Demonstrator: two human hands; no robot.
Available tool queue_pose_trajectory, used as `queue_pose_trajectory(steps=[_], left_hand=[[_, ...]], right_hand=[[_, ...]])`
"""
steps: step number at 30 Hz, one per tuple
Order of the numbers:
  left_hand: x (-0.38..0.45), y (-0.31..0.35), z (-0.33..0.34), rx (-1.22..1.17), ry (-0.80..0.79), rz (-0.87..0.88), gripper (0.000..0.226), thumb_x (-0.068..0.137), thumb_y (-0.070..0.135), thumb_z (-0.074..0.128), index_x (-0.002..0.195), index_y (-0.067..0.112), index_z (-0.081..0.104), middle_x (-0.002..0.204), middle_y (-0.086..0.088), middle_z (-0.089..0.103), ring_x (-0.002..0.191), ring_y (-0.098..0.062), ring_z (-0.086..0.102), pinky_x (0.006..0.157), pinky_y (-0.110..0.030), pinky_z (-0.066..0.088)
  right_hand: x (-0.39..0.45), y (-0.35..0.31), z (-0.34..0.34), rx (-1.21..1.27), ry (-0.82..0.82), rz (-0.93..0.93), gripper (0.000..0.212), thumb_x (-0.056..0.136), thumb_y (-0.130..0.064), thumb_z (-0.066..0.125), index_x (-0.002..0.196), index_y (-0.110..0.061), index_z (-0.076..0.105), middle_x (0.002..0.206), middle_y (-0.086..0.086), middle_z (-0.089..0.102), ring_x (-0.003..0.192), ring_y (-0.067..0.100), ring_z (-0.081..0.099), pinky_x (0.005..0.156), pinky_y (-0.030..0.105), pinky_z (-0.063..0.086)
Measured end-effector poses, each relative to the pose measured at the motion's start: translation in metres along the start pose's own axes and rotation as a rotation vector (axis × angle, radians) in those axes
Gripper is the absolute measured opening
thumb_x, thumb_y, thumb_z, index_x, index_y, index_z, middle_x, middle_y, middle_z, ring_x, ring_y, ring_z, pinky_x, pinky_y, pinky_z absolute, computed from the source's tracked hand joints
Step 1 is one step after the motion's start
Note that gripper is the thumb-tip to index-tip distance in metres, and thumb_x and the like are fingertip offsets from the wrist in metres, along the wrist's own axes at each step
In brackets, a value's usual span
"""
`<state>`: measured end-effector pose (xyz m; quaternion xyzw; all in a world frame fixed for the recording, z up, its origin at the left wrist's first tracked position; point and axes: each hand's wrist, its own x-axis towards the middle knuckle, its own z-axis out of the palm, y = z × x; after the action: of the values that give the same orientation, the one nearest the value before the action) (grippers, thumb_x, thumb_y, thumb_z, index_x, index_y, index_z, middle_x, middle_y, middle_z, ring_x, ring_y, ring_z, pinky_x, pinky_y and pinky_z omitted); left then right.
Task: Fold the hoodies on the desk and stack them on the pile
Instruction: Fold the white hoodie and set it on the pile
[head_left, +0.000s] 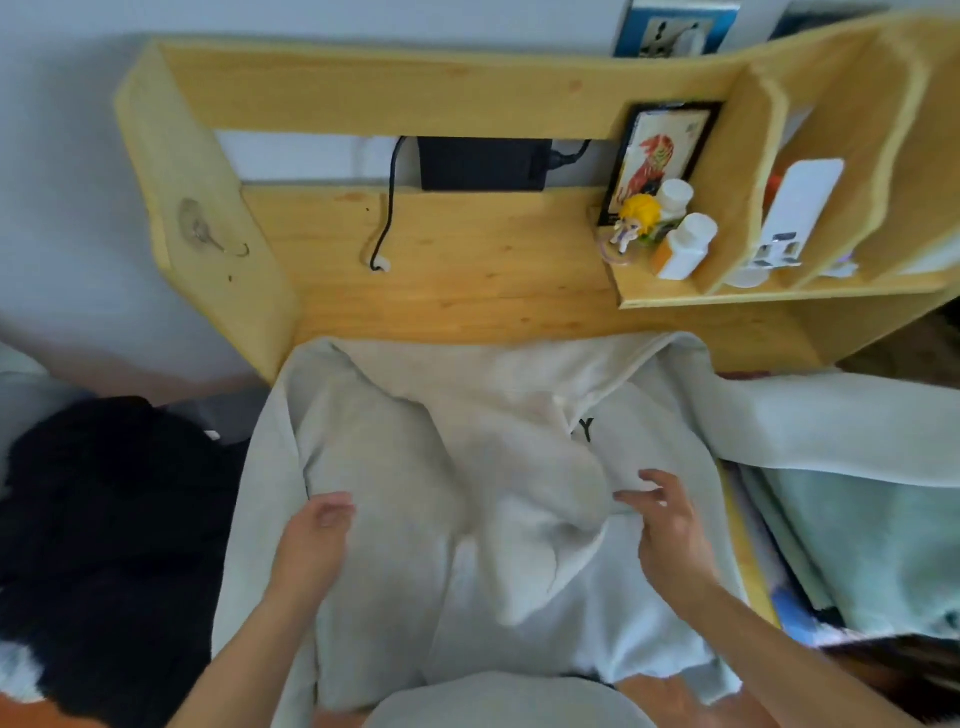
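A cream hoodie (467, 467) lies spread over the wooden desk (467, 270), hood toward the back, black lettering partly showing on its chest. One sleeve is folded across the body; the other sleeve (831, 431) stretches off to the right. My left hand (317, 535) rests on the folded-over left side with fingers curled into the cloth. My right hand (670, 525) hovers at the folded sleeve's cuff, fingers spread and just touching the fabric. A black garment (104, 545) lies heaped to the left of the desk.
A raised wooden shelf (753, 296) at the back right holds a small figurine (636, 221), white bottles (685, 247) and a framed picture (660, 156). A black box (483, 163) with a cable sits at the back. Pale green folded fabric (857, 545) lies on the right.
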<state>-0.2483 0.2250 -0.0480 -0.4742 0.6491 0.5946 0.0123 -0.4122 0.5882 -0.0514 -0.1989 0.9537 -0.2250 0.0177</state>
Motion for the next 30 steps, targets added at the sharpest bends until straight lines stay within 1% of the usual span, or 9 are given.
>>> queue_pose_trajectory(steps=[2, 5, 9, 14, 17, 19, 24, 28, 30], left_hand=[[-0.003, 0.001, 0.002, -0.166, 0.020, -0.077, 0.019, 0.100, 0.001, 0.055, 0.102, 0.017, 0.066, 0.103, -0.014, 0.069, 0.091, -0.027, 0.065, 0.071, -0.027, 0.044], [-0.014, 0.015, 0.026, -0.211, -0.189, -0.196, 0.013, 0.096, 0.011, 0.063, 0.108, 0.016, 0.063, 0.096, -0.006, 0.067, 0.078, -0.019, 0.063, 0.068, -0.027, 0.044], [-0.027, 0.024, 0.072, -0.127, -0.311, -0.337, 0.015, 0.105, 0.017, 0.053, 0.090, 0.018, 0.055, 0.084, -0.004, 0.057, 0.063, -0.015, 0.056, 0.059, -0.025, 0.039], [-0.044, 0.019, 0.120, -0.109, -0.413, -0.556, 0.020, 0.104, 0.037, 0.053, 0.106, 0.019, 0.060, 0.107, -0.007, 0.068, 0.087, -0.024, 0.063, 0.075, -0.036, 0.052], [-0.052, 0.018, 0.126, -0.051, -0.388, -0.491, 0.020, 0.098, 0.031, 0.059, 0.094, 0.015, 0.069, 0.085, -0.005, 0.072, 0.074, -0.020, 0.066, 0.069, -0.028, 0.052], [-0.051, 0.011, 0.119, -0.022, -0.371, -0.422, 0.018, 0.096, 0.019, 0.059, 0.094, 0.010, 0.074, 0.076, -0.008, 0.073, 0.064, -0.019, 0.067, 0.058, -0.022, 0.050], [-0.053, -0.003, 0.106, 0.044, -0.388, -0.332, 0.010, 0.093, 0.016, 0.068, 0.096, 0.009, 0.074, 0.093, -0.015, 0.078, 0.082, -0.024, 0.069, 0.076, -0.035, 0.052], [-0.054, -0.004, 0.114, 0.020, -0.333, -0.273, 0.009, 0.088, 0.010, 0.068, 0.097, 0.007, 0.067, 0.094, -0.019, 0.074, 0.085, -0.031, 0.070, 0.077, -0.040, 0.055], [-0.058, 0.000, 0.117, -0.006, -0.333, -0.280, 0.015, 0.093, 0.007, 0.060, 0.104, 0.009, 0.069, 0.096, -0.017, 0.077, 0.090, -0.034, 0.073, 0.073, -0.040, 0.058]], right_hand=[[-0.010, 0.009, -0.001, 0.184, -0.023, 0.353, 0.045, 0.089, 0.012, 0.052, 0.114, -0.022, 0.067, 0.127, 0.009, 0.054, 0.089, 0.027, 0.063, 0.070, 0.037, 0.051], [-0.010, 0.004, 0.007, 0.465, -0.201, 0.793, 0.031, 0.096, -0.019, 0.055, 0.126, -0.025, 0.059, 0.116, 0.003, 0.062, 0.099, 0.026, 0.063, 0.088, 0.048, 0.055], [-0.007, -0.018, 0.022, 0.707, -0.327, 1.014, 0.051, 0.098, -0.037, 0.057, 0.145, -0.020, 0.045, 0.126, 0.004, 0.059, 0.110, 0.025, 0.060, 0.099, 0.046, 0.052], [-0.004, -0.061, 0.015, 0.893, -0.336, 0.808, 0.026, 0.094, -0.017, 0.063, 0.119, -0.022, 0.067, 0.106, 0.010, 0.072, 0.095, 0.028, 0.069, 0.091, 0.045, 0.056], [-0.014, -0.088, -0.004, 0.776, -0.681, 0.363, 0.022, 0.090, -0.019, 0.062, 0.107, -0.032, 0.070, 0.095, 0.002, 0.074, 0.089, 0.022, 0.069, 0.091, 0.037, 0.054], [-0.018, -0.091, -0.014, 0.694, -0.935, 0.261, 0.021, 0.095, -0.015, 0.058, 0.106, -0.025, 0.074, 0.087, 0.000, 0.074, 0.080, 0.014, 0.070, 0.087, 0.031, 0.055], [0.001, -0.060, 0.003, 0.458, -0.416, 0.624, 0.010, 0.095, -0.021, 0.058, 0.094, -0.026, 0.066, 0.092, 0.002, 0.070, 0.077, 0.019, 0.068, 0.082, 0.046, 0.059], [0.000, -0.080, 0.023, 0.769, -0.768, 0.728, 0.043, 0.091, -0.042, 0.067, 0.127, -0.029, 0.049, 0.120, -0.003, 0.063, 0.103, 0.016, 0.067, 0.081, 0.035, 0.060], [-0.007, -0.095, 0.037, 0.746, -0.767, 0.722, 0.048, 0.088, -0.049, 0.067, 0.129, -0.035, 0.044, 0.124, -0.005, 0.060, 0.107, 0.017, 0.064, 0.085, 0.032, 0.055]])
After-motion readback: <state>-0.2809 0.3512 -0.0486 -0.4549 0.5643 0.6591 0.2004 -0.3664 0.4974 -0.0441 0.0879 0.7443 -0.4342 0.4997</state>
